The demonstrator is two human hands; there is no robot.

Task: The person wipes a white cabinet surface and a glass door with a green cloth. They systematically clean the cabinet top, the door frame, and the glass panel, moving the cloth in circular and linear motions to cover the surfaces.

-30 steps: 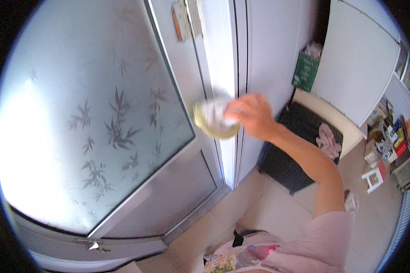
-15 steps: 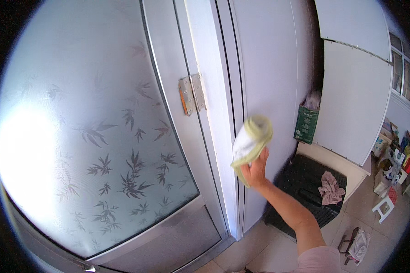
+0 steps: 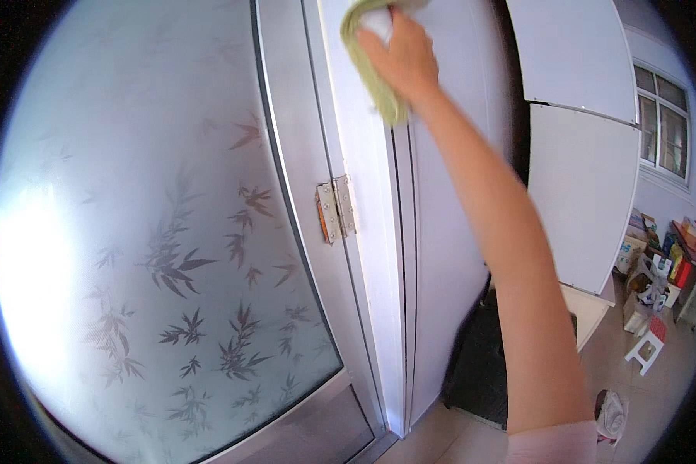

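The right hand (image 3: 407, 56), at the upper middle of the frame, has its fingers curled around a pale-green and white cloth (image 3: 366, 66), over the white door jamb (image 3: 367, 155); a metal butt hinge (image 3: 336, 209) sits near centre, a leaf-patterned frosted glass pane (image 3: 170, 224) at left

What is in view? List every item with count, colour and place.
Leaf-patterned frosted-glass door: 1, grey-silver, left
Butt hinge: 1, silver, door's right edge
Door frame: 1, white, right of the hinge
Wall: 1, pale lavender, beyond the frame
Two-section upright unit: 1, white, right of centre
Window: 1, white-framed, upper right
Boxes and bags: several, mixed, far right
Stool: 1, white and red, lower right
Bundle: 1, whitish, lower right
Low object, kind unclear: 1, black, behind the forearm
Tiled floor: 1, beige, bottom
Cloth: 1, yellow-green, in the right hand
Right hand: 1, bare, top centre
Forearm: 1, bare, right of centre
Sleeve: 1, pink, bottom
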